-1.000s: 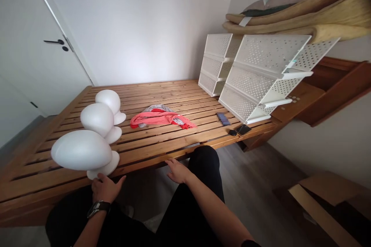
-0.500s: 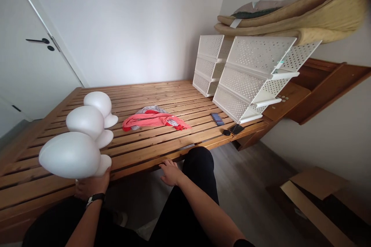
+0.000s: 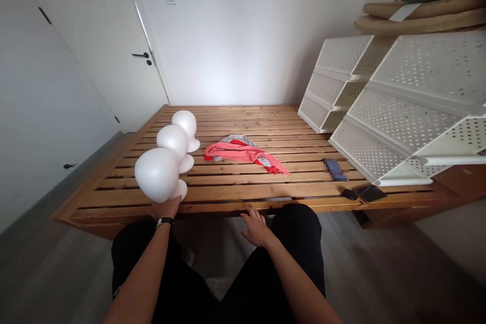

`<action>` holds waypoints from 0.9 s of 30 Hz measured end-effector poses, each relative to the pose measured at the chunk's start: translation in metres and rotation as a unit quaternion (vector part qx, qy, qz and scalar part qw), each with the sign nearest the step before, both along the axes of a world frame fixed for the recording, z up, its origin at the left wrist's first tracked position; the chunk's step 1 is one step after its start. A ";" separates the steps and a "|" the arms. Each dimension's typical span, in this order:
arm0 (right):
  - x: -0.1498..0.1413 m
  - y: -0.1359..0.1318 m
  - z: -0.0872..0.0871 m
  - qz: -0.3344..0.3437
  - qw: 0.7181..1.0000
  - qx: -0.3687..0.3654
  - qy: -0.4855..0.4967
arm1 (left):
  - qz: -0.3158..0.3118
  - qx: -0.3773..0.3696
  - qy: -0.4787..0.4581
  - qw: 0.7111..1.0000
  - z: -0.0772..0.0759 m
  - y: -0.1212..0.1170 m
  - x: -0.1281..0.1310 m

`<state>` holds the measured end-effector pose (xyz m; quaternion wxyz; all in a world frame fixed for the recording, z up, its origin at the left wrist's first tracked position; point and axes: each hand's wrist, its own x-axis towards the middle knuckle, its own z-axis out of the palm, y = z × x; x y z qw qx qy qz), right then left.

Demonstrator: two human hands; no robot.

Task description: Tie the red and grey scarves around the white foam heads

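Note:
Three white foam mannequin heads (image 3: 156,174) on round bases stand in a row at the left of the wooden slatted platform (image 3: 243,179). My left hand (image 3: 166,207), with a dark band at the wrist, is closed about the neck of the nearest head; some of its fingers are hidden beneath it. My right hand (image 3: 256,227) rests palm down at the platform's front edge by my right knee, its fingers apart and holding nothing. A crumpled coral-red and grey cloth (image 3: 245,152) lies in the middle of the slats.
White perforated racks (image 3: 391,116) stand at the right, with folded mats (image 3: 436,12) behind them. Near the front right edge lie a blurred blue item (image 3: 334,170), a small black round object (image 3: 350,194) and a dark flat object (image 3: 370,193). A door (image 3: 110,55) is at the left.
My view has turned left, so everything appears further right and more of the door shows. My left hand stays at the nearest foam head and my right hand stays at the platform edge.

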<state>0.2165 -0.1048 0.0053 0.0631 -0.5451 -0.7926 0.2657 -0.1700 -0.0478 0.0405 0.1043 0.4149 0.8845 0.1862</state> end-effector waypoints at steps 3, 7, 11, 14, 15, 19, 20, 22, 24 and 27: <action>-0.001 0.000 0.000 0.003 1.000 0.001 -0.010 | 0.033 0.012 0.009 0.999 -0.007 0.002 -0.013; -0.001 -0.001 0.001 0.002 1.000 -0.001 -0.018 | 0.004 0.007 0.006 1.000 -0.014 0.006 -0.025; -0.002 -0.001 0.004 0.002 0.999 -0.019 -0.029 | 0.007 0.022 -0.001 1.000 -0.017 0.012 -0.033; -0.002 -0.001 0.007 0.002 0.999 -0.030 -0.035 | 0.017 0.027 -0.008 0.999 -0.021 0.014 -0.036; -0.002 -0.001 0.008 0.002 0.999 -0.033 -0.037 | 0.023 0.026 -0.010 0.999 -0.022 0.015 -0.035; -0.002 -0.001 0.010 0.006 0.999 -0.034 -0.043 | 0.072 0.056 0.009 0.996 -0.028 0.006 -0.016; -0.002 -0.001 0.010 0.006 0.999 -0.031 -0.043 | 0.073 0.064 0.022 0.995 -0.029 0.001 -0.008; -0.002 -0.001 0.009 0.006 0.999 -0.026 -0.042 | 0.035 0.050 0.046 0.997 -0.030 -0.013 0.011; -0.003 -0.002 0.009 0.006 0.999 -0.020 -0.040 | -0.058 0.010 0.066 0.996 -0.030 -0.034 0.031; -0.003 -0.003 0.012 0.002 0.999 0.000 -0.039 | -0.222 -0.021 0.104 0.969 -0.031 -0.068 0.052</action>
